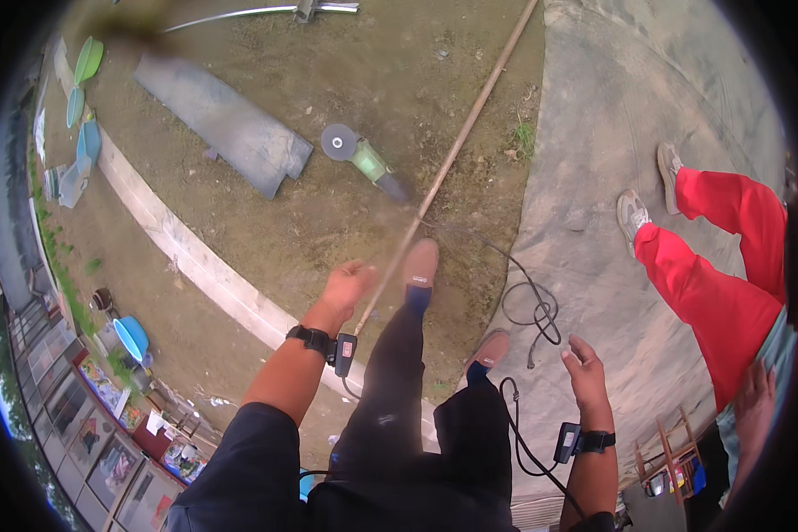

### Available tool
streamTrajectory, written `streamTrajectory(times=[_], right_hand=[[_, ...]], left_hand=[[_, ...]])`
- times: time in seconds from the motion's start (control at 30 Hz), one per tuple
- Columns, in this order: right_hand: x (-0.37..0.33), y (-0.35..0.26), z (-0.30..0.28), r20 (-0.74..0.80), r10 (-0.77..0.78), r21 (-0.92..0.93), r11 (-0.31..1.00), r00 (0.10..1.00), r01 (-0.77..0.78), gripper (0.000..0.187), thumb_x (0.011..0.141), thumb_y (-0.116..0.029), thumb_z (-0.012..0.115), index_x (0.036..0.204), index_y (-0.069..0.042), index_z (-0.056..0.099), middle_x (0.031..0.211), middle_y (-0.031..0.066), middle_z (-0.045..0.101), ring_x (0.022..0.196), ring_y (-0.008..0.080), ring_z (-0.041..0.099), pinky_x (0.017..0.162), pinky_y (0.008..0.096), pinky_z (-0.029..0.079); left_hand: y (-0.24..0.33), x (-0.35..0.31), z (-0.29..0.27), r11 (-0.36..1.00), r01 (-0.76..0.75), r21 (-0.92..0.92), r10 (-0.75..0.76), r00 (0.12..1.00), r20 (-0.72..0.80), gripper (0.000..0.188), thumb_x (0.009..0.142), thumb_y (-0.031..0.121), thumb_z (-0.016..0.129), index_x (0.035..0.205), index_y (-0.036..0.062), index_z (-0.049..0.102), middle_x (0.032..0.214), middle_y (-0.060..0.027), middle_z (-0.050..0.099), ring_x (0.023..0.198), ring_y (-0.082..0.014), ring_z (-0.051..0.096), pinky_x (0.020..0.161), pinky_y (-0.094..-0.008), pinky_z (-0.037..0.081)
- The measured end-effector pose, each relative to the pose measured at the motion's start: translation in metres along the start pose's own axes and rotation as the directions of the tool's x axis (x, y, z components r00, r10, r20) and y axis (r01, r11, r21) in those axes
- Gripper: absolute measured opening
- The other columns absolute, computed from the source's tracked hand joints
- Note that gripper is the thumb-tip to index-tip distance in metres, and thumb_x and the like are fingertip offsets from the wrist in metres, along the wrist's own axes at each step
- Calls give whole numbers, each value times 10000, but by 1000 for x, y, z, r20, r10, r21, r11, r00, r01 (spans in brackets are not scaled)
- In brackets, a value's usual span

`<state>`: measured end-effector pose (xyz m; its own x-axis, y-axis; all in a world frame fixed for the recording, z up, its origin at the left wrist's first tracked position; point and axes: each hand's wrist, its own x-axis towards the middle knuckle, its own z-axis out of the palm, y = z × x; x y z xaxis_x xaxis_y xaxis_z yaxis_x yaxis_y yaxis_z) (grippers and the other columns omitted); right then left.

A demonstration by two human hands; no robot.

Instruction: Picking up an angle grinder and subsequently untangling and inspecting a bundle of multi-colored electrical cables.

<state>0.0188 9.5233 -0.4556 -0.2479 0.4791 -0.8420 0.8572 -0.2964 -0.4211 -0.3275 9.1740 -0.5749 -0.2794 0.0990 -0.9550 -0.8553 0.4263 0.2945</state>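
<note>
My left hand (348, 285) is held out beside a long rusty metal pole (466, 133), its fingers loosely stretched and a little blurred. Nothing shows in it, and it appears just apart from the pole. Empty and with thumb and fingers apart, my right hand (585, 368) hovers near a black cable (541, 306) lying in loose loops. A green angle grinder (368, 161) with a round grey disc (338, 142) lies on the dirt ahead, left of the pole. Both my wrists wear black straps with small boxes.
A bent grey sheet (226, 115) lies left of the grinder. A pale concrete strip (164, 226) curves along the left. Grey cloth (612, 115) covers the right ground, where a person in red trousers (696, 284) is. Plastic basins (89, 142) stand far left, a blue basin (131, 338) nearer.
</note>
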Motion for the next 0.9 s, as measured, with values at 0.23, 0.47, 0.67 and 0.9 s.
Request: streamTrajectory(times=[0.23, 0.47, 0.67, 0.9], right_hand=[[-90, -42, -50, 155, 52, 85, 994, 987, -65, 497, 871, -218, 694, 1290, 13, 558, 1106, 104, 661, 962, 155, 598, 848, 283, 474], [-213, 15, -118, 110, -23, 161, 987, 994, 5, 490, 877, -252, 685, 1291, -18, 568, 1085, 98, 668, 933, 146, 598, 796, 287, 485], [-342, 126, -159, -11, 127, 404, 908, 992, -112, 502, 880, -275, 675, 1309, -43, 557, 1138, 106, 655, 1012, 188, 623, 830, 317, 501], [-464, 269, -59, -75, 396, 779, 596, 915, -195, 508, 893, -320, 661, 1315, -59, 550, 1185, 106, 632, 1036, 200, 630, 850, 330, 506]], left_hand=[[-19, -165, -15, 959, 6, 283, -29, 997, 74, 630, 885, 180, 665, 1389, -79, 391, 1124, -128, 647, 961, -202, 657, 808, -296, 527], [-49, -293, -9, 844, -64, 533, -33, 985, 169, 650, 860, 195, 678, 1380, -85, 404, 1063, -129, 659, 926, -211, 669, 752, -291, 538], [-42, -349, 34, 642, -139, 754, -130, 949, 286, 616, 878, 164, 658, 1385, -79, 406, 1097, -153, 668, 931, -229, 677, 773, -302, 539], [-2, -340, 123, 218, -351, 911, -252, 881, 400, 584, 858, 108, 664, 1359, -88, 437, 1045, -168, 680, 868, -222, 684, 728, -301, 548]])
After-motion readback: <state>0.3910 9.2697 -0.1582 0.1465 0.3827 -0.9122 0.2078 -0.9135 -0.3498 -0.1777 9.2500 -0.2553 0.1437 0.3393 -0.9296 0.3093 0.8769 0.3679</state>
